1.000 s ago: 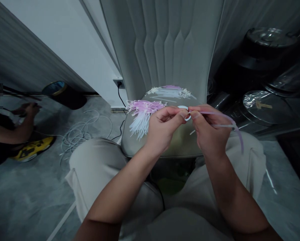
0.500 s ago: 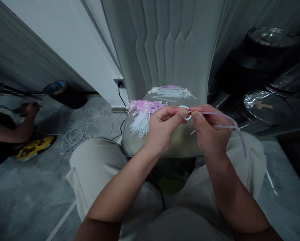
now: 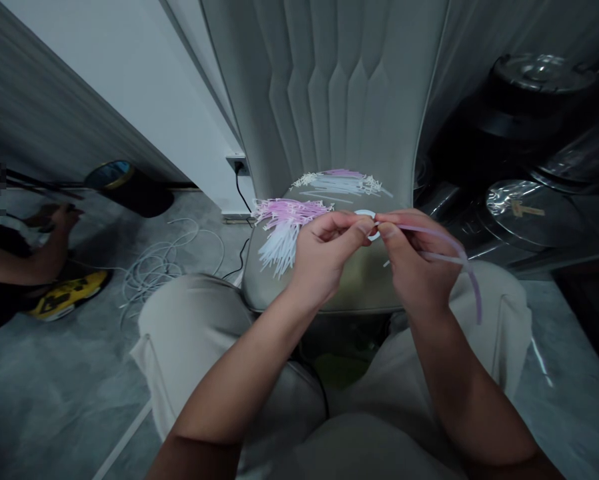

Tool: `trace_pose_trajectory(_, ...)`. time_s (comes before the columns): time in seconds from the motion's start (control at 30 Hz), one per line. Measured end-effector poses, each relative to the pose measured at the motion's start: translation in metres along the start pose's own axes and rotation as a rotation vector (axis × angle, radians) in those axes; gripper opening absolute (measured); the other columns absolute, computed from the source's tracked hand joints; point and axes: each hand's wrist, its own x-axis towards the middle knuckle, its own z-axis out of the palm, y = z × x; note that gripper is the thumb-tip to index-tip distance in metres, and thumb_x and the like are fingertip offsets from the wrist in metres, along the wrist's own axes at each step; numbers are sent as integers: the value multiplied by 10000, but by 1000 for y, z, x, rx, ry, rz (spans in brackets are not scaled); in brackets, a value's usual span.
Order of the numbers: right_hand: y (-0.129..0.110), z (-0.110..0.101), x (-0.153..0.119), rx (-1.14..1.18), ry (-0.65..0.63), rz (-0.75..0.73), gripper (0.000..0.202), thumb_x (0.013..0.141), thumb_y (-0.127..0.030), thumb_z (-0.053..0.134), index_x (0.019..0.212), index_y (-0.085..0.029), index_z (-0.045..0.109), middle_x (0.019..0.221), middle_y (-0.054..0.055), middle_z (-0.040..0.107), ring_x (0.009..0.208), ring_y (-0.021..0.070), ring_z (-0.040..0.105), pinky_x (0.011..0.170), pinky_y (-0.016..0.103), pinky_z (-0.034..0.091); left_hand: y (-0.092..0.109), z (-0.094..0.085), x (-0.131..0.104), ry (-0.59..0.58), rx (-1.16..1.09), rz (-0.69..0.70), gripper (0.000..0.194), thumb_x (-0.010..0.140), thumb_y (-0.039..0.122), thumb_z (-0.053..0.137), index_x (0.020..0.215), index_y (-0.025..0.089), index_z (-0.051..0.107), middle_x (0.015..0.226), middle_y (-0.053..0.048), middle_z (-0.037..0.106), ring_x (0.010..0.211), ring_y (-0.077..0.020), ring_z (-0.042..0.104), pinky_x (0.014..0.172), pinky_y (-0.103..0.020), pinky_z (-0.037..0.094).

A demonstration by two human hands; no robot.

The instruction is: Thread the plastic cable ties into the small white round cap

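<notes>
Over the chair seat, my left hand [image 3: 322, 257] is closed in a pinch, its fingertips almost meeting those of my right hand [image 3: 419, 270]. A white ring-shaped piece [image 3: 364, 213] shows behind the fingertips, partly hidden. My right hand pinches a soft pink tube [image 3: 444, 239], whose free end curves down past the wrist. A white tube [image 3: 442, 257] also sticks out of that hand. Just left of my left hand lies a pile of thin pink and white tubes [image 3: 282, 247] with white connectors at some ends. A second bundle of tubes [image 3: 339, 183] lies farther back.
The grey padded chair [image 3: 349, 293] stands between my knees. Coiled pale tubing [image 3: 154, 267] lies on the floor at left, near a person's yellow shoe [image 3: 72, 293]. A dark bin [image 3: 139, 190] stands by the wall socket [image 3: 237, 165]. Shiny wrapped items [image 3: 524, 200] are at right.
My right hand has shifted slightly left, and the free end of the pink tube has swung left and a little lower. My left hand stays nearly in place.
</notes>
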Motion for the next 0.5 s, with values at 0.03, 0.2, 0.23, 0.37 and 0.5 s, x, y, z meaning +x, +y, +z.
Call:
trace_pose_trajectory(0.03,0,0,0,-1,6,-13,136,806,-147,646,795,-252,732,771,-19,696,749,142,652,667,291,534,0,0,0,2,3,0,71,743,225,737,691,196,700,690,24,661,639,-68,587,654,-209,491)
trace_pose_trajectory(0.2,-1,0,-1,-43,14,-54,157,806,-133,641,806,-265,726,774,-24,700,749,145,651,664,298,532,1,1,-1,6,1,-22,94,737,236,742,672,192,690,678,25,656,629,-69,584,651,-211,494)
trace_pose_trajectory(0.23,-1,-1,-1,-53,16,-63,160,806,-133,641,810,-269,724,779,-25,701,757,147,654,673,303,535,1,1,-1,4,-1,-22,93,738,234,741,673,191,690,679,25,657,629,-69,586,649,-211,495)
trace_pose_trajectory(0.37,-4,-2,-2,-94,-5,-116,178,810,-124,643,840,-282,719,805,-23,713,788,158,668,712,324,547,1,1,-2,-9,0,9,67,745,216,738,695,194,700,686,24,656,636,-68,593,642,-205,494)
trace_pose_trajectory(0.5,-10,-5,-2,-176,-8,-195,182,809,-121,651,845,-287,716,812,-18,724,775,165,674,726,333,559,4,0,-3,-9,52,24,88,742,242,745,692,186,699,692,12,660,648,-82,603,658,-223,504)
